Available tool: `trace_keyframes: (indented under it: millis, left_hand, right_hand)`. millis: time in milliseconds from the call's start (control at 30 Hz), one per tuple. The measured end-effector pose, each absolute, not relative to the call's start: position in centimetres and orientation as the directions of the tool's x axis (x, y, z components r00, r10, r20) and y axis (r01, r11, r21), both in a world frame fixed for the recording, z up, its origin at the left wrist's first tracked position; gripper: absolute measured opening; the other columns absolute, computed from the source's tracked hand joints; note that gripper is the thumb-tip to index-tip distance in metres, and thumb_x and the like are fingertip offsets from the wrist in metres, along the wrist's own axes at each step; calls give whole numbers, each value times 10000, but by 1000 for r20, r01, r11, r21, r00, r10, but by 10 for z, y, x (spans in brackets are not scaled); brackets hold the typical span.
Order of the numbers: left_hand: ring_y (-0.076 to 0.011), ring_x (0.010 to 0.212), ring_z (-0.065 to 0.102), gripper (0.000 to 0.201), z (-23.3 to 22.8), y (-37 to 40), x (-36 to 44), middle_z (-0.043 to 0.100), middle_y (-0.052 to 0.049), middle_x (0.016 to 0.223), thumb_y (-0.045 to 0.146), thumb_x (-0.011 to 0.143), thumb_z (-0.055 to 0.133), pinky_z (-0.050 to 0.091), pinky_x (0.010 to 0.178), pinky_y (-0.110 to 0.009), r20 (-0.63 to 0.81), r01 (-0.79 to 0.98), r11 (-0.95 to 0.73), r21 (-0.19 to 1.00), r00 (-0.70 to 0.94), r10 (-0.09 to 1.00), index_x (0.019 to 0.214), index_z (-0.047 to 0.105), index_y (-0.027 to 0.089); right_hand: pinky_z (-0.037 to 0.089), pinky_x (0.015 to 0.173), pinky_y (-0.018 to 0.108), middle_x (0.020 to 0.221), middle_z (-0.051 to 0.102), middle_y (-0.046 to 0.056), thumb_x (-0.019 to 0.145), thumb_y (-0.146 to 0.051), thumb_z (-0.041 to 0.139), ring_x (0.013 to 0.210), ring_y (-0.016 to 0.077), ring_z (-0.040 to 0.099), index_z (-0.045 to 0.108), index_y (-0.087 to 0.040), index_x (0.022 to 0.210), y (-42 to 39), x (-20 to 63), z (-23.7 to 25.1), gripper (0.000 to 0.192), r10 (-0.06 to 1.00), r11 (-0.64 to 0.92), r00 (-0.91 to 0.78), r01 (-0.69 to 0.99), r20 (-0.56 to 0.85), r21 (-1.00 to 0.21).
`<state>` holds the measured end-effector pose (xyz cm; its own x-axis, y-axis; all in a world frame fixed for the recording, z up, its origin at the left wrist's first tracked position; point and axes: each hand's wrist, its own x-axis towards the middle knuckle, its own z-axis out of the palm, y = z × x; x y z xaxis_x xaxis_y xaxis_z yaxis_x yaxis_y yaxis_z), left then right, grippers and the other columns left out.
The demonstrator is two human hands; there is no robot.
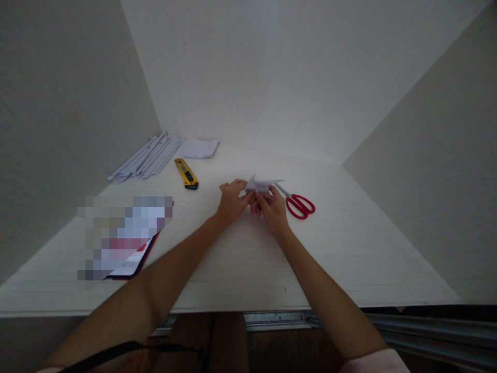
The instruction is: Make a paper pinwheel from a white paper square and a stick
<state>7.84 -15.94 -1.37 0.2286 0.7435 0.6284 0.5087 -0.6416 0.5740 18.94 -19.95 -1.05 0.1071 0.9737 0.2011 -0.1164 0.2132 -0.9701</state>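
Note:
A small folded piece of white paper (261, 184) sits at the middle of the pale wooden table (349, 248), held between both hands. My left hand (232, 201) pinches its left edge with thumb and fingers. My right hand (272, 207) grips its lower right part, fingertips pressed against the fold. The two hands touch each other under the paper. Red-handled scissors (298, 204) lie shut just right of my right hand.
A yellow utility knife (187, 174) lies left of the hands. Rolled white paper strips (147, 157) and a flat white sheet (200, 148) rest at the back left. A blurred booklet with dark red cover (128, 241) lies at the front left. Walls enclose three sides.

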Motion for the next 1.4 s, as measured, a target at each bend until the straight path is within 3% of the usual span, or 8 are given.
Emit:
trace_keyframes:
  millis: [167, 300, 433, 567, 667, 800, 1100, 1400]
  left_hand:
    - [-161, 778, 579, 125, -15, -159, 78, 647, -45, 813, 233, 739, 527, 364, 745, -317, 618, 488, -650, 582, 254, 744, 706, 609, 145]
    - [-170, 757, 586, 156, -14, -157, 77, 655, -48, 767, 265, 726, 533, 410, 712, -297, 544, 409, -603, 685, 263, 797, 735, 627, 140]
    - [-178, 769, 596, 220, -11, -152, 74, 670, -45, 801, 308, 731, 519, 439, 727, -295, 475, 252, -549, 797, 300, 827, 795, 648, 141]
    - [-160, 698, 588, 244, -9, -144, 70, 666, -37, 744, 336, 709, 536, 447, 659, -270, 453, 242, -525, 816, 297, 841, 785, 653, 136]
    - [-123, 575, 546, 260, -9, -140, 66, 628, -16, 624, 365, 691, 547, 415, 535, -227, 412, 250, -497, 831, 324, 852, 734, 642, 127]
    - [-112, 565, 540, 277, -5, -140, 63, 632, -23, 663, 379, 675, 560, 407, 508, -216, 324, 102, -391, 915, 395, 860, 756, 633, 124]
    - [-101, 540, 505, 412, 1, -138, 63, 618, -44, 653, 493, 728, 470, 380, 489, -224, 244, -23, -244, 969, 182, 952, 715, 646, 121]
    - [-64, 446, 366, 447, 9, -143, 63, 416, 31, 448, 508, 717, 475, 298, 448, -207, 286, -18, -286, 958, 130, 949, 487, 532, 130]
  right_hand:
    - [279, 309, 170, 526, 522, -80, 694, -334, 559, 335, 61, 459, 281, -217, 858, -199, 189, -10, 343, 977, 190, 119, -102, 177, -977]
    - [274, 293, 166, 527, 550, -65, 705, -360, 551, 323, 68, 470, 300, -214, 837, -201, 191, -8, 319, 978, 184, 119, -119, 170, -976]
    - [194, 244, 160, 489, 573, -34, 744, -429, 473, 253, 64, 415, 387, -182, 862, -206, 197, 0, 287, 991, 77, 118, -105, 64, -991]
    - [133, 240, 153, 439, 569, -28, 736, -430, 480, 212, 45, 333, 456, -145, 963, -209, 210, 10, 365, 997, -25, 71, -12, -25, -1000]
    - [117, 253, 157, 367, 509, -39, 725, -423, 492, 212, 25, 259, 542, -118, 864, -209, 219, 11, 339, 998, -46, 43, 146, -40, -988]
    - [150, 276, 162, 331, 425, -54, 693, -429, 532, 257, 24, 267, 572, -129, 639, -207, 225, 10, 307, 997, -10, 73, 299, 12, -954]
    - [118, 280, 165, 417, 420, -59, 683, -416, 555, 283, 15, 273, 486, -143, 588, -206, 220, 12, 297, 999, -5, 43, 30, -4, -1000]
    - [176, 279, 162, 410, 426, -66, 704, -399, 550, 282, 24, 313, 525, -140, 637, -206, 211, 8, 269, 987, 132, 81, 54, 136, -990]
